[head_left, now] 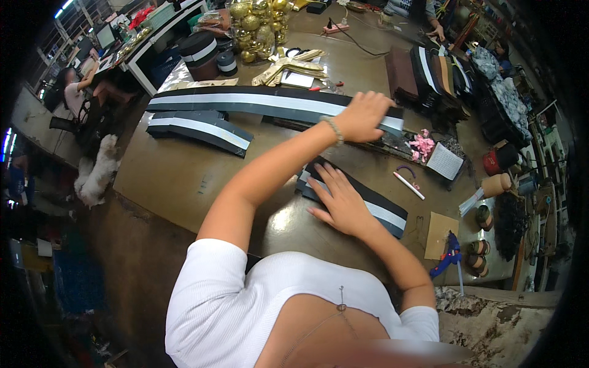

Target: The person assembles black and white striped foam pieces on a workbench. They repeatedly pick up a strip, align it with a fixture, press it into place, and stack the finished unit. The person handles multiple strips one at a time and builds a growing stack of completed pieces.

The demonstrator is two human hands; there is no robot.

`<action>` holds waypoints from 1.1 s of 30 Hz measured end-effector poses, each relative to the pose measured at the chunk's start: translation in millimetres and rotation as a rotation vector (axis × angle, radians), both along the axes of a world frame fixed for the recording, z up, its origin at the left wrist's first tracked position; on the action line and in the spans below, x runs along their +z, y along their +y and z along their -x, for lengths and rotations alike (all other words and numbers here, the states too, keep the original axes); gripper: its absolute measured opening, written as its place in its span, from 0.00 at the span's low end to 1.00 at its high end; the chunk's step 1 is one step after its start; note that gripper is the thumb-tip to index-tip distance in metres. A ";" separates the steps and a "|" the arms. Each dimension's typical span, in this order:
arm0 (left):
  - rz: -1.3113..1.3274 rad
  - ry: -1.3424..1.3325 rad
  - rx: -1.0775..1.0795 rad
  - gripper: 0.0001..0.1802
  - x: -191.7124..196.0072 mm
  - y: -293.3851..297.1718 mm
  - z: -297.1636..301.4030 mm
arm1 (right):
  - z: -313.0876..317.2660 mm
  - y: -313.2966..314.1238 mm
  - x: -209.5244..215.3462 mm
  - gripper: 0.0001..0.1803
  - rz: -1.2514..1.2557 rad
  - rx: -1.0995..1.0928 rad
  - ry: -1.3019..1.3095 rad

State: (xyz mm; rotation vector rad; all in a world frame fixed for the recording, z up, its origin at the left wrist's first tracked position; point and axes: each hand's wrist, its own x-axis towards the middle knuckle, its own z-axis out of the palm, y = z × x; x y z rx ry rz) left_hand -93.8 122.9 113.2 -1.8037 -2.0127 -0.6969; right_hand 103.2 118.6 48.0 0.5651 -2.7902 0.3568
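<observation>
A long black-and-grey strip with a white stripe (276, 101) runs across the far part of the table. My left hand (365, 116) is over its right end, fingers bent across its width and thumb on the near side. Nearer to me lies a shorter stack of similar striped strips (386, 214). My right hand (337, 199) rests on its left part, palm down with fingers spread, hiding some of it. Another short stack of striped strips (199, 129) sits at the left, in front of the long one.
A pink flower cluster (422, 145), a white card (445, 161), a white pen (408, 185) and a blue glue gun (451, 254) lie at the right. Gold balls (251, 24) and striped rolls (199, 49) stand behind. A white dog (97, 172) is on the floor at left.
</observation>
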 end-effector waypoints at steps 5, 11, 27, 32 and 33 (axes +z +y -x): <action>0.001 0.098 -0.147 0.40 40.1 24.7 -75.3 | 94.4 -6.5 40.1 0.21 -0.314 0.057 0.356; -0.451 0.085 -0.207 0.50 52.9 2.9 -102.5 | 105.1 89.5 76.2 0.20 -0.563 -0.340 0.229; -0.060 -0.150 0.032 0.32 -30.8 -6.2 38.1 | 40.2 230.7 112.5 0.30 -0.726 -0.312 0.264; 0.011 -0.128 0.041 0.32 -40.8 -0.2 50.6 | 48.5 250.3 86.3 0.31 -0.680 -0.330 0.222; 0.020 -0.129 0.041 0.32 -42.9 0.7 53.0 | 50.3 251.9 82.4 0.31 -0.664 -0.324 0.253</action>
